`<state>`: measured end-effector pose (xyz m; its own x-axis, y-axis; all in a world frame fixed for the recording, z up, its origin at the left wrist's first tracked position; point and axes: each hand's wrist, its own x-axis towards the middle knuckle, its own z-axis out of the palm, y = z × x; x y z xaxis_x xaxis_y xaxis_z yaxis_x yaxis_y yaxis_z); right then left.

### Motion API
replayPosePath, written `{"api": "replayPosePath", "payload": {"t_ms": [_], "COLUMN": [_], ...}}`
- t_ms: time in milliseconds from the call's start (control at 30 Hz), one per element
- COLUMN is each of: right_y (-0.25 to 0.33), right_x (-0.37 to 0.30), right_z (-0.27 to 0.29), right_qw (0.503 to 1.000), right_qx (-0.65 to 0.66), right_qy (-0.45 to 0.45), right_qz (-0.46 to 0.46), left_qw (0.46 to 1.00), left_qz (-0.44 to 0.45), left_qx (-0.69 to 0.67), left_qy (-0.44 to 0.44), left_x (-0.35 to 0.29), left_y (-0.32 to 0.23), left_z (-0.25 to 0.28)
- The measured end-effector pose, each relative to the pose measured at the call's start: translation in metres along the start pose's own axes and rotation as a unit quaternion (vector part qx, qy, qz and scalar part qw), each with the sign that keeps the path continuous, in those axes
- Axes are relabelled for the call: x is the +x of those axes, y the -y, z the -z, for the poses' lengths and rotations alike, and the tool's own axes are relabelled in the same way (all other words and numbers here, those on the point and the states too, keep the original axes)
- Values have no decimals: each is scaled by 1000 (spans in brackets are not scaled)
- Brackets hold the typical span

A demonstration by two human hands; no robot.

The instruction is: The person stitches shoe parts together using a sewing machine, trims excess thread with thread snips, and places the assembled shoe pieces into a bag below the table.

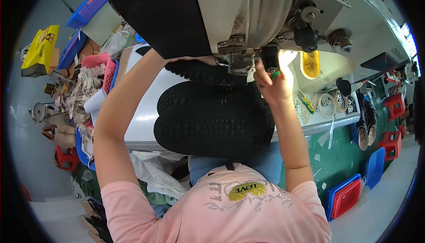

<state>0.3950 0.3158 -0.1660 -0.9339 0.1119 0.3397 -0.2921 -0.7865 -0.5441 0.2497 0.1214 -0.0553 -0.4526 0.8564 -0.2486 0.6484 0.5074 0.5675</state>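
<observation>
A black knit shoe upper (206,71) with raised bumps lies under the presser foot (241,65) of a sewing machine (265,11). My left hand (195,59) reaches along the upper's far edge and holds it; the machine head hides most of its fingers. To the right of the presser foot, my right hand (275,86) is closed with one finger raised beside the needle area. A small green thing (275,74) shows between its fingers, its kind hidden. More black uppers (199,130) lie stacked in front of me, overhanging the table edge.
On the machine's right sit a yellow tray (310,65), thread snips (306,101) and bobbins (340,100). A pink basket (104,70) with white strips stands left. Red stools (390,145), blue and red trays (346,198) and a pair of shoes (366,123) are at right.
</observation>
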Motion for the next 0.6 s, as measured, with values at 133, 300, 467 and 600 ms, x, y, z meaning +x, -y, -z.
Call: {"api": "replayPosePath", "payload": {"t_ms": [133,300,467,600], "right_y": [0,-11,16,30], "right_x": [-6,13,-17,-31], "right_z": [-5,15,63,63], "right_qw": [912,761,909,747], "right_qx": [-407,-648,-400,-648], "right_qy": [-4,-3,-96,-122], "right_qz": [48,39,66,89], "left_qw": [982,998,947,821], "left_qz": [188,9,73,196], "left_qx": [-31,-51,-8,9], "left_qy": [15,-43,-313,-537], "left_x": [-33,-72,-142,-165], "left_y": [10,15,72,175], "left_z": [-19,-50,-59,-59]}}
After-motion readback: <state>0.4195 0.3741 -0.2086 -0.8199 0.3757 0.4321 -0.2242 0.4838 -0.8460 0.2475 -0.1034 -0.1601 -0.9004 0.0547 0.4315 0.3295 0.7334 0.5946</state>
